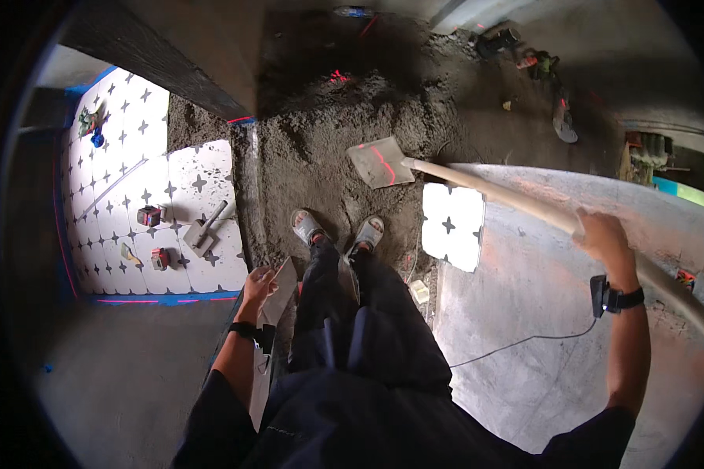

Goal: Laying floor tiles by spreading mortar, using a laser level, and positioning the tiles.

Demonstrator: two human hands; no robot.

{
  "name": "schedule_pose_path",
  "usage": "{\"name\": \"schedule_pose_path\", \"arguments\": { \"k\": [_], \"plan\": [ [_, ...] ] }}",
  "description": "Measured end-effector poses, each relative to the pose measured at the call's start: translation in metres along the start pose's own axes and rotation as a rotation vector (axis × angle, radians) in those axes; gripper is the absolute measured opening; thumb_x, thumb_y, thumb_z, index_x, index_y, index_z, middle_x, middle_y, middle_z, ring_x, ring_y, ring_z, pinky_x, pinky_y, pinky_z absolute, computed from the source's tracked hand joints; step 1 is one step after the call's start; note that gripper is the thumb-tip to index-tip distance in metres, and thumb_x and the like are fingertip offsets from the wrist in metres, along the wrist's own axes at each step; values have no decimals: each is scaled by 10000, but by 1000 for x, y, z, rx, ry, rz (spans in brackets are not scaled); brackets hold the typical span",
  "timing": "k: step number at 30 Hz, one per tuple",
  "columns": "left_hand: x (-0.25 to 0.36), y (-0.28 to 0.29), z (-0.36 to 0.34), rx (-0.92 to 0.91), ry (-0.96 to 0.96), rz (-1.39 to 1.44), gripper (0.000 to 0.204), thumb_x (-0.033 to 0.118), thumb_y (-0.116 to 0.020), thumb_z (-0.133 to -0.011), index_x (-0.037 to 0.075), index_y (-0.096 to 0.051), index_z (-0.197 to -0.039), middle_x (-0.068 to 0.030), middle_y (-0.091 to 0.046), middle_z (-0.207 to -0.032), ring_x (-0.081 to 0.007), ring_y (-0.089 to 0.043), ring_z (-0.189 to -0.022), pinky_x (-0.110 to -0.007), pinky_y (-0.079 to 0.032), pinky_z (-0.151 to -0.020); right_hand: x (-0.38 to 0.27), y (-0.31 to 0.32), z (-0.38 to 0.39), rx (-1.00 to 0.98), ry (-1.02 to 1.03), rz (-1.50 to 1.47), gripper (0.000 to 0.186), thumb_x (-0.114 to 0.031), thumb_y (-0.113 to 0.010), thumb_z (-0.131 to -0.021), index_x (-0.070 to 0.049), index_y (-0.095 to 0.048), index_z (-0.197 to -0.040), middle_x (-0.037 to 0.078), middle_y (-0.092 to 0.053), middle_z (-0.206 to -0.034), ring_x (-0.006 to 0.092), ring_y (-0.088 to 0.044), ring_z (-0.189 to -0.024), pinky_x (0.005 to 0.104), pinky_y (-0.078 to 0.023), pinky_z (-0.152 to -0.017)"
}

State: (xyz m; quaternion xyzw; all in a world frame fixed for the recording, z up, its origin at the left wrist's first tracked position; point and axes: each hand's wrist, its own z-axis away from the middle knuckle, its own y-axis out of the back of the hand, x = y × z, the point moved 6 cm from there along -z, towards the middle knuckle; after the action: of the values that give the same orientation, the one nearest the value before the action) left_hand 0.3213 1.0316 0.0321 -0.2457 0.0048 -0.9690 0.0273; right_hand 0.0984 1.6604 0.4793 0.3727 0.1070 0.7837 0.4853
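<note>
Stretching across the right side, the shovel (pixel 497 195) is reaching from the right hand (pixel 605 242) to the mortar (pixel 309 152), its blade (pixel 381 162) apparently resting there, ahead of the feet (pixel 336 230). Now the right hand is wrapping its fingers firmly round the handle, well back from the blade! The left hand (pixel 260 288) is sitting low beside a pale panel (pixel 286 280), fingers bunching near its edge; whether they're gripping it, I cannot tell. The handle is looking stiff, wooden and dry, so slipping seems unlikely. Weight is probably gathering at the blade end, making a one-handed hold feel heavy; a second grip nearer the blade would be helping. And watch that tile (pixel 452 227), lying just beside the blade: it's looking brittle, the shovel far tougher.
</note>
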Motion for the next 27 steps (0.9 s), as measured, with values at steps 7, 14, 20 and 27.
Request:
{"name": "schedule_pose_path", "arguments": {
  "k": [7, 14, 20, 27],
  "plan": [
    [2, 33, 12, 106, 48, -151, 228, 215, -609, -949, -1, -612, -1023, -76, -636, -727, -147, -615, -590, -261, -463, -493, 56, -46, -27, 35, -113, -82, 513, -271, -759, -810, -38, -589, -1234, 211, -689, -1000, 368, -666, -978, 463, -518, -868],
    [58, 60, 19, 205, 62, -300, 212, 227, -624, -923, 24, -621, -982, -88, -647, -724, -148, -625, -590, -271, -501, -510, 78, -115, -20, 492, -225, 11, 408, -158, -663, -823, -91, -638, -1225, 122, -689, -1038, 301, -625, -1061, 428, -430, -1001],
    [161, 11, -11, 170, -25, -504, 232, 237, -630, -931, 47, -593, -1060, -98, -641, -751, -152, -613, -594, -282, -524, -544, 85, -106, -42, 754, -215, 83, 233, -173, -561, -862, -140, -689, -1053, 62, -713, -981, 224, -656, -1009, 472, -380, -1051],
    [311, -129, -65, -268, -383, -855, 251, 247, -645, -947, 69, -582, -1113, -100, -682, -819, -149, -651, -659, -276, -511, -583, 18, -125, -15, 1227, -101, -467, 325, -192, -734, -787, -101, -604, -1070, 45, -653, -929, 227, -631, -969, 401, -467, -956]
  ]
}}
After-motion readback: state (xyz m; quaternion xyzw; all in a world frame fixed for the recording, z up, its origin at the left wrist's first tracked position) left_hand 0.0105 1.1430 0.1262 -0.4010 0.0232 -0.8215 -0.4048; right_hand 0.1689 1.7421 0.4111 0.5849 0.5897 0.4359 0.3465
